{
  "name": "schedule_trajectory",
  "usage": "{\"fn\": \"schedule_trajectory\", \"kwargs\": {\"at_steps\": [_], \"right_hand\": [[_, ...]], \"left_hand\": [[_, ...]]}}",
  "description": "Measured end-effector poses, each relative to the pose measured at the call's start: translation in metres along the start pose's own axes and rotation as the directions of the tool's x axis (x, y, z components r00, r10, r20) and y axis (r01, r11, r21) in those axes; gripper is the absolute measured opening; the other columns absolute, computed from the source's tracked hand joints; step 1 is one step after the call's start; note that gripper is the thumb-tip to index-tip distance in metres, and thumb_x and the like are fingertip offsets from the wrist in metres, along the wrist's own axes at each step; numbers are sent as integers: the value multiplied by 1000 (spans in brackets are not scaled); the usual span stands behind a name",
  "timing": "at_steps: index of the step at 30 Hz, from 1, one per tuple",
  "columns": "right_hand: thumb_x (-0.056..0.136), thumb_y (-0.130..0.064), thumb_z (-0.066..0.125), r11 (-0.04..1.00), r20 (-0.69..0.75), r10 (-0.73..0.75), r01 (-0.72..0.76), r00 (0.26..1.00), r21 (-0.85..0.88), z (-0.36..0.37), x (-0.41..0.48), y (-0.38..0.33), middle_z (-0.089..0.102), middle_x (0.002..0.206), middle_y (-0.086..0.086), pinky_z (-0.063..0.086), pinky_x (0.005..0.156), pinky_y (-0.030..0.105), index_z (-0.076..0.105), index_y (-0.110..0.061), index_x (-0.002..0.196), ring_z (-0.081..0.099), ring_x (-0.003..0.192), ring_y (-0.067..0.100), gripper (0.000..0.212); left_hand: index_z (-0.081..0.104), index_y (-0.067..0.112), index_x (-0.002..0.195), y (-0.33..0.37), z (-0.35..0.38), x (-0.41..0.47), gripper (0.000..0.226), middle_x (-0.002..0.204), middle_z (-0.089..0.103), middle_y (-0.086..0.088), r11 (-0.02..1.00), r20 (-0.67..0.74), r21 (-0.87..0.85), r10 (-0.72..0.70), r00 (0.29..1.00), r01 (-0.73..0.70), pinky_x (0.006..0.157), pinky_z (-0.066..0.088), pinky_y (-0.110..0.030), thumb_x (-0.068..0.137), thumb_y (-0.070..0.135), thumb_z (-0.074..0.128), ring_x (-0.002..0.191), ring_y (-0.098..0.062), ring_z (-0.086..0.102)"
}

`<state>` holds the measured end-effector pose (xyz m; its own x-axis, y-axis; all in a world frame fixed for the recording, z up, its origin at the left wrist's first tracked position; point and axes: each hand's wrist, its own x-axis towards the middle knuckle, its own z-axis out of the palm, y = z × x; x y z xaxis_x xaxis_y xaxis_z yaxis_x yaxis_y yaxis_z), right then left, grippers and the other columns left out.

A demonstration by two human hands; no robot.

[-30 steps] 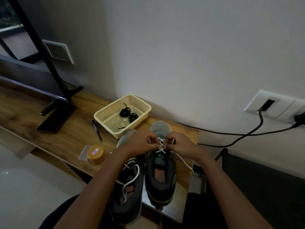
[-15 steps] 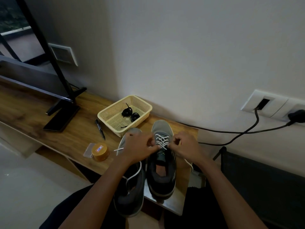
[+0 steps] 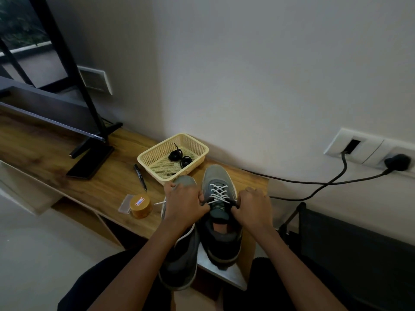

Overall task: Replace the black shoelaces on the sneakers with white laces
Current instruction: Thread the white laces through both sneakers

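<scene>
while both hands work at the sneaker on the right [image 3: 221, 212], the left hand [image 3: 183, 207] pinches one side of the white lace [image 3: 219, 194] and the right hand [image 3: 251, 209] pinches the other side. the fingers of both hands are curled in tight. the two hands are a little apart, with the tongue of the shoe between them. the white lace goes criss-cross up the front of this grey sneaker, from the hands to near the toe. the toe points at the wall.

the sneaker on the left [image 3: 179, 254] lies just beside it, and the left arm hides a lot of it. its heel sticks out over the edge of the wooden table [image 3: 56, 158]. a white lace tip [image 3: 159, 202] pokes out by its side. its toe is right by the yellow basket [image 3: 146, 158], but i cannot tell if they touch.

the black laces [image 3: 179, 157] lie curled up inside the basket. a black marker pen [image 3: 140, 177] lies on the table just left of the basket. nearer the edge stands a small gold jar [image 3: 141, 205] with a red and white sticker on its lid, and a little clear box [image 3: 125, 204] touches it. a black screen stand [image 3: 89, 162] sits further left.

on the wall to the right is a white socket plate [image 3: 368, 151] with a black plug [image 3: 396, 162] in it, and black cables [image 3: 314, 181] hang down from it.
</scene>
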<state>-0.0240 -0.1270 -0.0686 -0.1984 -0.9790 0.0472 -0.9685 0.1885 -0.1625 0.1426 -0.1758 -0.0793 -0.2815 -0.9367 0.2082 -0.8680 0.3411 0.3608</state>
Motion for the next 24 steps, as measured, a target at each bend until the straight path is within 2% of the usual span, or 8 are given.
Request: {"fn": "schedule_trajectory", "kwargs": {"at_steps": [2,4,6,9,12,17,20,24], "right_hand": [[81,-36,64,990,21,-1,-2,1000,143,1,2,5,57,86,1,40,71,32,54,-19,71,51,88,21,22],[83,-31,66,915,37,53,-64,998,400,-1,6,12,51,70,0,36,59,29,48,-18,61,48,69,16,32],[87,-16,59,844,35,87,-92,996,529,0,15,20,54,74,2,38,64,30,57,-12,68,51,73,19,20],[86,-18,60,917,138,-15,-42,990,397,9,24,23,59,99,1,42,88,37,69,-15,90,51,101,24,10],[89,-23,59,959,161,-29,-18,986,284,10,26,22,61,105,3,41,89,38,68,-13,90,47,107,27,14],[87,-20,55,971,105,19,-43,994,235,3,23,29,66,93,-1,44,85,40,66,-15,82,47,103,23,14],[85,-17,54,962,112,15,-45,994,268,5,22,27,65,81,-2,47,79,37,62,-17,72,56,92,23,15],[82,-6,64,848,170,56,-136,984,512,-10,22,30,64,63,-2,52,70,34,63,-17,62,63,65,16,23]], "left_hand": [[57,30,75,-3,0,1,18,75,60,14,999,21,-9,33,999,-33,93,15,-34,77,46,64,86,-4,53],[59,32,86,-9,1,3,15,91,59,14,997,34,-59,55,998,-53,98,21,-38,85,47,57,96,-7,49],[61,31,102,-15,2,5,17,109,58,12,995,87,-78,62,994,-56,102,28,-49,91,37,50,108,-15,46],[65,33,109,-13,1,5,21,113,62,13,998,173,-16,66,983,-64,109,19,-53,91,36,53,118,-15,43],[71,34,96,-8,-6,6,17,97,68,14,996,125,51,71,990,-78,111,6,-49,91,40,56,113,-10,47],[72,36,96,-8,-16,7,17,95,68,16,997,125,75,14,992,-24,110,1,-42,90,42,57,114,-8,45],[72,38,97,-8,-16,7,20,97,68,16,991,152,128,6,988,-25,109,2,-42,89,47,56,113,-7,47],[73,36,86,-11,-24,9,21,81,68,17,999,114,36,-16,993,12,101,4,-33,86,50,58,99,-4,53]]}}
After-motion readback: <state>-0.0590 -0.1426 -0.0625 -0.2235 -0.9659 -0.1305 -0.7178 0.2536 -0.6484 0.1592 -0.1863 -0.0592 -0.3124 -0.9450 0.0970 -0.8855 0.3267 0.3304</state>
